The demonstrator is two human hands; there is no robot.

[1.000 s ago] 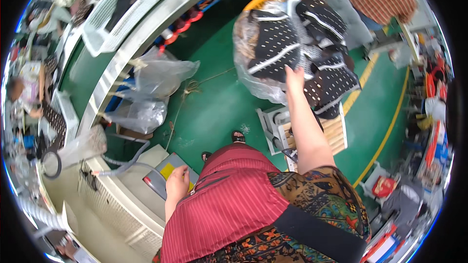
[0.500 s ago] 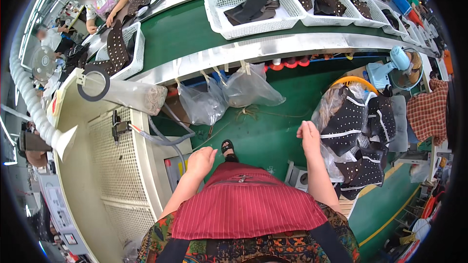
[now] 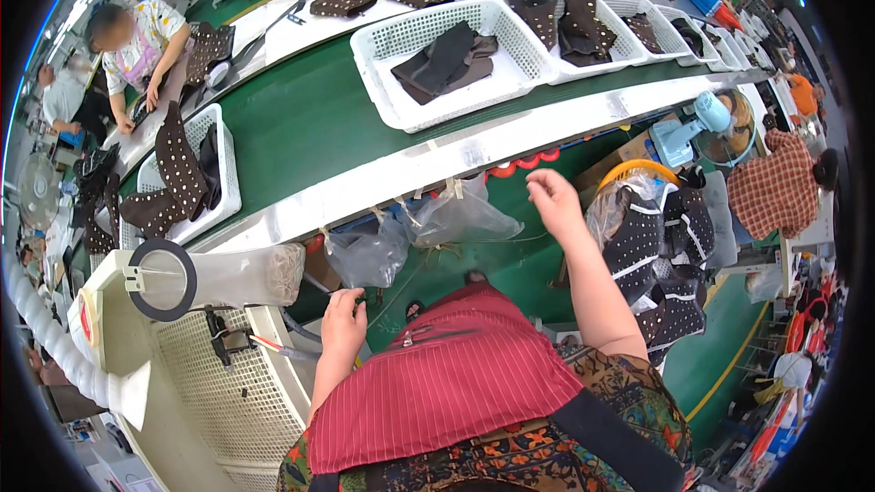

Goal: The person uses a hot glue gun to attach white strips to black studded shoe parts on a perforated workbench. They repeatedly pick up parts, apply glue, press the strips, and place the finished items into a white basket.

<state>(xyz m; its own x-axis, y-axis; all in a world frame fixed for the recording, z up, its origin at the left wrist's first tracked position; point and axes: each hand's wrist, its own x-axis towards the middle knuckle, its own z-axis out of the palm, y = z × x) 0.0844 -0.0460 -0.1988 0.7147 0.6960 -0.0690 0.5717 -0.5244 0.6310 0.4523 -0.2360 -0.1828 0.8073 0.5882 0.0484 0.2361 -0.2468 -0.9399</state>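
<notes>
The operator's right hand (image 3: pixel 554 196) is raised at the near side of the counter (image 3: pixel 301 82), fingers loosely bent, nothing visible in its grasp. The left hand (image 3: pixel 343 323) is nearer the body, fingers curled; whether it grips anything cannot be told from here. Clear plastic bags (image 3: pixel 465 216) hang below the counter's near edge, to the left of the right hand. To the left of the left hand is a cream booth with a perforated panel (image 3: pixel 196 374). Farther out, a white basket (image 3: pixel 381 100) on the counter contains dark pieces (image 3: pixel 447 59), loosely laid. To the right, dotted pieces (image 3: pixel 633 237) drape before an orange tub (image 3: pixel 624 167).

Caution: a low forearm sweep could snag the bags or dislodge the draped pieces. Pulling the basket by one rim could tip it.
</notes>
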